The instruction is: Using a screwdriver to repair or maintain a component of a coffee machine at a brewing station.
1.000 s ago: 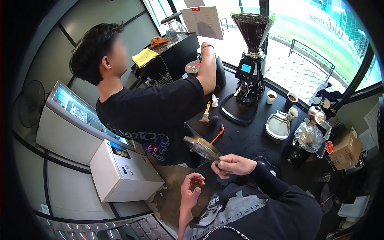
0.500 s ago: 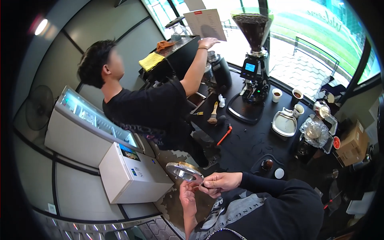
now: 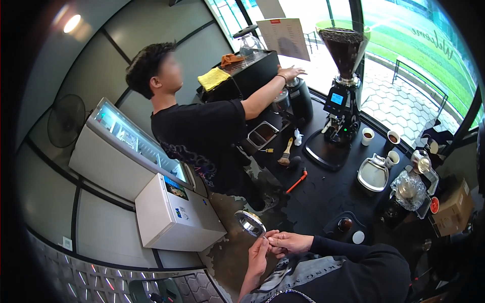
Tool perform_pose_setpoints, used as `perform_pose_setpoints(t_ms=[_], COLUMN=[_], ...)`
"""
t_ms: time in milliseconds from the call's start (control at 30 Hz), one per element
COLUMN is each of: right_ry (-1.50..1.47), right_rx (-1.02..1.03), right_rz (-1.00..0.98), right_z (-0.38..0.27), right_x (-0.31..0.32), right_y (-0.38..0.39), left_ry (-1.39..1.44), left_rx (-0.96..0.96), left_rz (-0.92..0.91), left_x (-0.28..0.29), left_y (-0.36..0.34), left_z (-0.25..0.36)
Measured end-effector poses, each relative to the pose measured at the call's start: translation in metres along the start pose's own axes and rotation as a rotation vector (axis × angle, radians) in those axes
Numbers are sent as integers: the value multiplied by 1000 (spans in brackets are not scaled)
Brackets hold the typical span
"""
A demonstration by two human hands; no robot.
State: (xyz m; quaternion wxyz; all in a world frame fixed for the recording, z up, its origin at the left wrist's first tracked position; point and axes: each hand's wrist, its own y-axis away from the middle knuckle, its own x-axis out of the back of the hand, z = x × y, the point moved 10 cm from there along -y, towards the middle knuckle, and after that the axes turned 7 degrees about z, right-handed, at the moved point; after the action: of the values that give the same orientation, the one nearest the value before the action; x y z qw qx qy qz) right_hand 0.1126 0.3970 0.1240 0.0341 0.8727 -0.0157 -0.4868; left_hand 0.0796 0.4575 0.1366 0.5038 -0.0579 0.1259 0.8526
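Note:
A shiny metal ring with a toothed rim (image 3: 250,223) is held up tilted above the floor, in front of my body. My left hand (image 3: 256,258) comes from below, its thumb and fingertips pinched at the ring's lower edge. From the right, my right hand (image 3: 290,243) meets it there with fingers curled closed and the thumb on top. The fingertips of both hands touch, so exactly how each one grips the rim is partly hidden. To the right, on the black counter (image 3: 316,209), are a tamper (image 3: 345,224) on a dark mat and a white round lid (image 3: 358,237).
A coffee grinder (image 3: 343,96) with a bean hopper stands by the window. A co-worker (image 3: 197,131) reaches past the espresso machine (image 3: 252,76). On the counter lie a brush (image 3: 286,152), a red-handled tool (image 3: 297,182), paper cups (image 3: 368,136) and a scale-like tray (image 3: 373,174).
The ring has turned to a steeper tilt, and my left fingers have come up to its edge beside the right hand. The co-worker's hand has lowered from the menu sheet. The view has shifted.

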Motion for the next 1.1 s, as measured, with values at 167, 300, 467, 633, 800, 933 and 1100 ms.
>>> perform_pose_setpoints(t_ms=[167,300,467,633,800,933,1100], right_ry=[146,496,963,833,737,617,736], right_rx=[71,313,742,907,722,667,611], right_rz=[11,89,243,254,161,100,143], right_z=[-19,-58,-114,-135,-113,-112,-123], right_x=[2,2,-14,-38,-24,-34,-50], right_y=[11,13,19,28,8,-10,-34], left_ry=[-90,-298,-293,-284,-309,-276,-315], left_rx=[-36,-184,-439,-459,-411,-410,-547], left_rz=[47,5,-15,-35,57,104,199], left_x=[-6,-28,-47,-57,-46,-32,-7], left_y=[-10,-23,-43,-47,-42,-37,-34], left_z=[3,45,88,109,106,112,142])
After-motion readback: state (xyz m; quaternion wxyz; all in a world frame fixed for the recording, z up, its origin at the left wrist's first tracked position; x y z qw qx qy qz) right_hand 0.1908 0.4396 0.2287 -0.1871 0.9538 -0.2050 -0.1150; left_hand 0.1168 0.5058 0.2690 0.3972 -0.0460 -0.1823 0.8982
